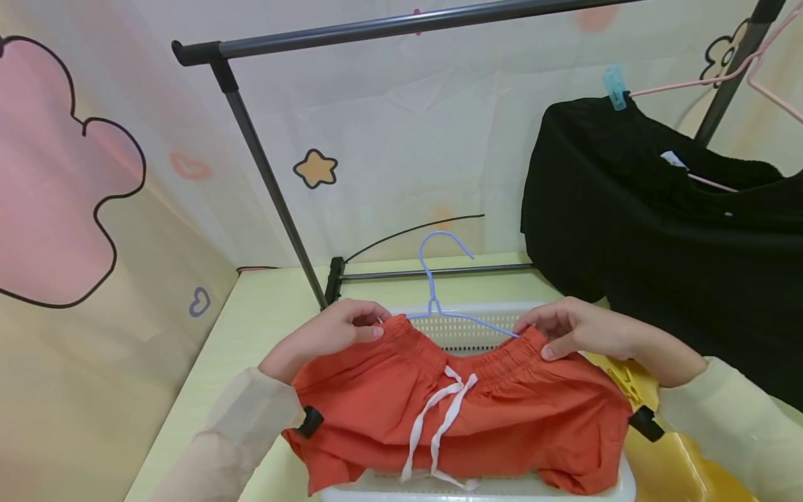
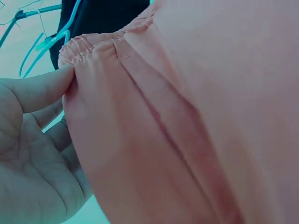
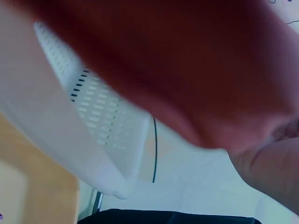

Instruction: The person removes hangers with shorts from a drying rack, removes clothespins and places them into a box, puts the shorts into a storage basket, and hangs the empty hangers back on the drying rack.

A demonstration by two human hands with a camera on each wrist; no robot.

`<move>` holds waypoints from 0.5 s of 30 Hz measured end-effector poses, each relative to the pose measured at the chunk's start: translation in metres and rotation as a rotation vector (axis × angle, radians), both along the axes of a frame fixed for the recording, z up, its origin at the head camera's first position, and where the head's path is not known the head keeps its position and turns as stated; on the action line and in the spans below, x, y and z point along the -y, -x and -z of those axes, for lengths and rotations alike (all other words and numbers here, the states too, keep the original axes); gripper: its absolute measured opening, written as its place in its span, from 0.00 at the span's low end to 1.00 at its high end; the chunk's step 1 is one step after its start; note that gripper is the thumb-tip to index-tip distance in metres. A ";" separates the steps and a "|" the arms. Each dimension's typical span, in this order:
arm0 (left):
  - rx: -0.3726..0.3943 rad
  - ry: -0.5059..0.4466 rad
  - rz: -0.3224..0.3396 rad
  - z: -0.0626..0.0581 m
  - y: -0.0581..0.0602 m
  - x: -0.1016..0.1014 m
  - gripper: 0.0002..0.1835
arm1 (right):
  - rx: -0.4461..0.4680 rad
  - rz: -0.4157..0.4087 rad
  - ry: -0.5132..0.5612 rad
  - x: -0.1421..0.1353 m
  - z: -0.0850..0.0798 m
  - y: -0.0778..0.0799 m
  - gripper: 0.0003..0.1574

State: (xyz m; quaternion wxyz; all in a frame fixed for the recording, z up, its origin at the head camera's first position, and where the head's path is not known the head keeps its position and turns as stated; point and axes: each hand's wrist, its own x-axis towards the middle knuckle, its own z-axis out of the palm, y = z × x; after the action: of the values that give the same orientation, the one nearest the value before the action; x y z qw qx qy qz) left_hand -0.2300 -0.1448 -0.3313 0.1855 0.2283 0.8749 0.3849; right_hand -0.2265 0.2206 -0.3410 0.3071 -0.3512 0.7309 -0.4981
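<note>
Orange-red shorts (image 1: 502, 418) with a gathered waistband and a white drawstring (image 1: 447, 418) hang spread between both hands in the head view. My left hand (image 1: 335, 329) pinches one end of the waistband, and my right hand (image 1: 580, 331) pinches the other. A blue-purple wire hanger (image 1: 431, 279) stands with its hook up at the waistband, its lower part hidden by the cloth. In the left wrist view the thumb of the left hand (image 2: 37, 135) presses on the gathered edge. Cloth fills much of the right wrist view, with part of the right hand (image 3: 271, 170) at its edge.
Behind and under the shorts stands a white perforated basket (image 1: 495, 322). A dark metal rack (image 1: 376, 29) rises at the back. Black clothing (image 1: 627, 202) hangs at right on a pink hanger (image 1: 684, 87) with a blue clip (image 1: 616, 87). Yellow material (image 1: 671, 460) lies at lower right.
</note>
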 end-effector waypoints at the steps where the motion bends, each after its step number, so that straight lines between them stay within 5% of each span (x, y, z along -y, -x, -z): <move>1: -0.003 -0.008 0.000 -0.002 0.000 -0.002 0.11 | -0.011 0.002 0.000 0.001 -0.002 -0.001 0.22; 15: -0.081 -0.009 0.014 -0.018 -0.003 -0.024 0.11 | -0.117 0.050 -0.073 0.006 -0.014 -0.007 0.23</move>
State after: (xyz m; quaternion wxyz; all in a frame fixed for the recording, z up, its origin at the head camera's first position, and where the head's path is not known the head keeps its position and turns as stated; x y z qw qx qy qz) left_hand -0.2275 -0.1213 -0.3129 0.1513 0.2507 0.8783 0.3779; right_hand -0.2190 0.2150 -0.3267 0.2637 -0.3499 0.7739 -0.4573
